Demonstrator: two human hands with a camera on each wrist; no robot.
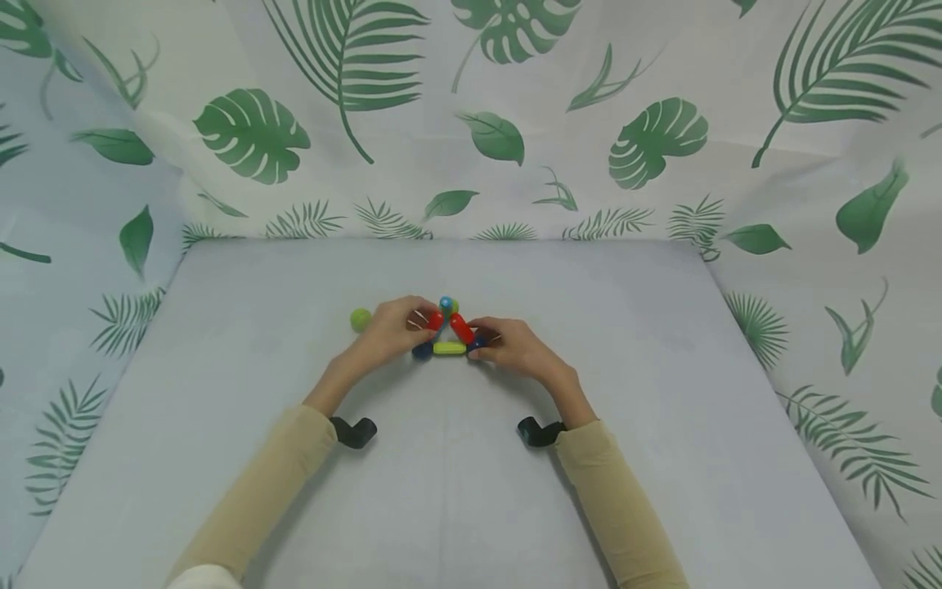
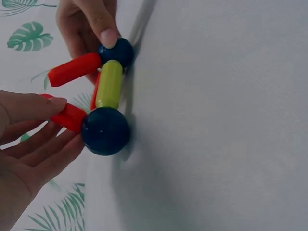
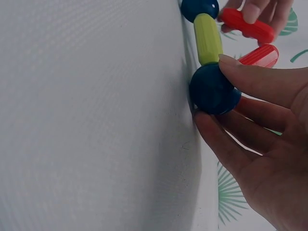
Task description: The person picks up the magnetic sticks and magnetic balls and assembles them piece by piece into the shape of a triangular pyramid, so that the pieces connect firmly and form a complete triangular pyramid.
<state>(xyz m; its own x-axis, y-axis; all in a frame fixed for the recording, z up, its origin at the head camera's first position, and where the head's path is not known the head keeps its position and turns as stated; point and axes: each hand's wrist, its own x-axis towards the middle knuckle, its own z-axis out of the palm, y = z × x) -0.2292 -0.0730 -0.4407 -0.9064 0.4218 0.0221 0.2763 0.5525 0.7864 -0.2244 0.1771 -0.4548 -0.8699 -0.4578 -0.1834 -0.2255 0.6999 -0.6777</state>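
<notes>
On the table, a yellow-green rod joins two dark blue balls. My left hand pinches a red rod between thumb and fingers, its lower end at the left blue ball. With thumb and fingers my right hand grips the right blue ball. Another red rod slants up from that ball, its upper end free in the left wrist view. Behind them, a light blue piece shows at the top; its shape is partly hidden.
A loose green ball lies left of my left hand. Another green ball is partly hidden behind the pieces. Leaf-printed cloth rises behind the grey-white table. Black wrist mounts stick out at both cuffs.
</notes>
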